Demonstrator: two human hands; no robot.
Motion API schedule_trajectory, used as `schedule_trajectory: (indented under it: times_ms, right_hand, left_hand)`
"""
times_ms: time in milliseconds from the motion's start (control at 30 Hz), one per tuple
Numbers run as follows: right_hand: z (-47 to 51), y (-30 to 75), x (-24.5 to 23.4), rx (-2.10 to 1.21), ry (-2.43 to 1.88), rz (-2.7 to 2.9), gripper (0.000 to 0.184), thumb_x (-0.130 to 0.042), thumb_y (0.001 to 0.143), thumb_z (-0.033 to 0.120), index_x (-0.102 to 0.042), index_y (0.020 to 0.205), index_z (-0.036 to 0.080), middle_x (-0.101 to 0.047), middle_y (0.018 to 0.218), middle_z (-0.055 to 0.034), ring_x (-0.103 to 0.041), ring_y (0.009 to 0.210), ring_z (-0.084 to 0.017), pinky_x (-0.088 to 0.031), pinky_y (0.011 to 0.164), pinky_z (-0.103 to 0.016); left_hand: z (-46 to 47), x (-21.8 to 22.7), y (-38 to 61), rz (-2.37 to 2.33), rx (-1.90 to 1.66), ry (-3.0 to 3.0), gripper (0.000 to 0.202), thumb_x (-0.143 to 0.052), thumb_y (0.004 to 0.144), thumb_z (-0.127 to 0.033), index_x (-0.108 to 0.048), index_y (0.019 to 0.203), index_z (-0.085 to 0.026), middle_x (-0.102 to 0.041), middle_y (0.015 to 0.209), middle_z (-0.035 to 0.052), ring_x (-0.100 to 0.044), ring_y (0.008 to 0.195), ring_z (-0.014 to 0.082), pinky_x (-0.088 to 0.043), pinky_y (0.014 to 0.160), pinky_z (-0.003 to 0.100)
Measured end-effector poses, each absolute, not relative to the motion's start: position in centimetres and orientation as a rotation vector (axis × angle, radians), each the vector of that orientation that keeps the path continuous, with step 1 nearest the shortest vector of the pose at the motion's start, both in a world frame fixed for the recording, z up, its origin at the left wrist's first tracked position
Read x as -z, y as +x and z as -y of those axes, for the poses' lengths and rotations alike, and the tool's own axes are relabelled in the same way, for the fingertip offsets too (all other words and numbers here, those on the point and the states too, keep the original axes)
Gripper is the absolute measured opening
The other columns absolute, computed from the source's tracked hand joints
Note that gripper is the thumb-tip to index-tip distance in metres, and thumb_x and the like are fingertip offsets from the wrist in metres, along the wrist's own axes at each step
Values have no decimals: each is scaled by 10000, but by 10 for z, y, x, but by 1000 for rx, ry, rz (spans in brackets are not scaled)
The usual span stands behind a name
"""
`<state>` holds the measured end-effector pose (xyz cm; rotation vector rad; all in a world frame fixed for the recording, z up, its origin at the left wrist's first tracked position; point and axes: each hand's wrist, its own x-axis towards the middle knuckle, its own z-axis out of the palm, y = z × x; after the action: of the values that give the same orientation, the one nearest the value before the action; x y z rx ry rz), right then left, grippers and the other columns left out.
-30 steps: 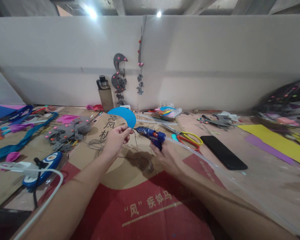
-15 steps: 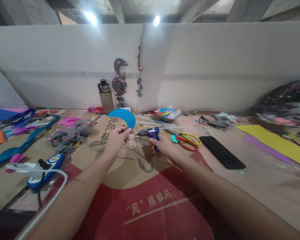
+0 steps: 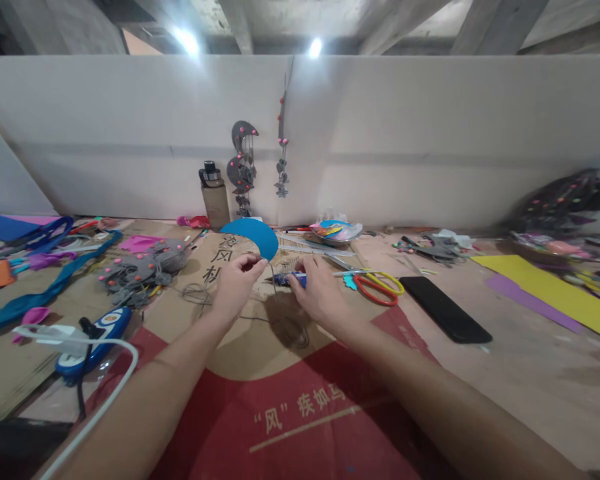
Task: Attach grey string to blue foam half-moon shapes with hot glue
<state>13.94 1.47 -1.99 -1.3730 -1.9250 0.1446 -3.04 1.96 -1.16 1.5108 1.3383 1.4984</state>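
Observation:
My left hand (image 3: 237, 285) pinches the lower tip of a blue crescent-shaped piece (image 3: 256, 233) between thumb and fingertips. A thin grey cord (image 3: 274, 280) runs down from those fingertips to loose loops on the cardboard (image 3: 245, 363). To its right, my right hand (image 3: 317, 287) is closed over a blue hot glue gun (image 3: 283, 279), its nozzle pointing left toward the cord. The gun looks laid on its side low over the cardboard; its handle is mostly hidden under my hand. A pale glue stick (image 3: 353, 273) sticks out behind it.
Scissors (image 3: 380, 290) and a black phone (image 3: 445, 310) lie to the right, yellow sheet (image 3: 555, 290) beyond. Left are grey felt pieces (image 3: 145, 267) and a blue-and-white power strip (image 3: 95, 343) with a white cable. A bottle (image 3: 215, 200) and a dish (image 3: 337, 233) stand at the back.
My right hand has turned over and lowered the glue gun from a raised, upright hold to lying on its side. My left hand and the blue crescent have shifted slightly right.

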Motion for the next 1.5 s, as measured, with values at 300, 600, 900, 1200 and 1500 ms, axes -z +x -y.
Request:
schedule_trajectory:
  times_ms: [300,600,900,1200,1500]
  right_hand:
    - [-11,97,24,-1177,-766,1403,326,-497,785,286,-354,1070,217,-549,869,1,-566,759,-119,-502,706,-287]
    - [-7,114,24,-816,-1032,1493,185,-517,796,345,-487,879,182,-513,783,11,-476,712,-117,-409,670,-254]
    - [-6,118,19,-785,-1021,1470,176,-503,817,356,-515,800,181,-538,760,7,-469,684,-114,-389,662,-248]
    - [-10,119,23,-785,-1014,1427,179,-520,812,364,-529,790,186,-528,727,11,-459,674,-122,-366,641,-250]
    - [-13,120,28,-796,-1041,1405,186,-534,798,364,-535,766,181,-536,720,11,-449,659,-117,-362,638,-249]
  left_hand:
    - [-9,5,-26,-1482,-1547,1775,126,-633,692,-289,-694,733,-186,-668,745,40,-557,638,147,-410,620,248]
    - [-8,7,-23,-1399,-1418,1739,208,-598,741,-359,-669,715,-165,-633,672,27,-530,618,134,-389,588,235]
    - [-12,13,-20,-1330,-1395,1641,222,-605,735,-368,-671,773,-159,-581,608,11,-481,548,113,-365,534,231]
    - [-11,21,-14,-1161,-1374,1392,252,-638,718,-404,-616,740,-153,-504,582,-21,-396,496,73,-310,472,206]
    - [-9,19,-10,-1048,-1380,1252,229,-670,707,-357,-587,711,-144,-474,583,-35,-388,499,57,-274,456,197]
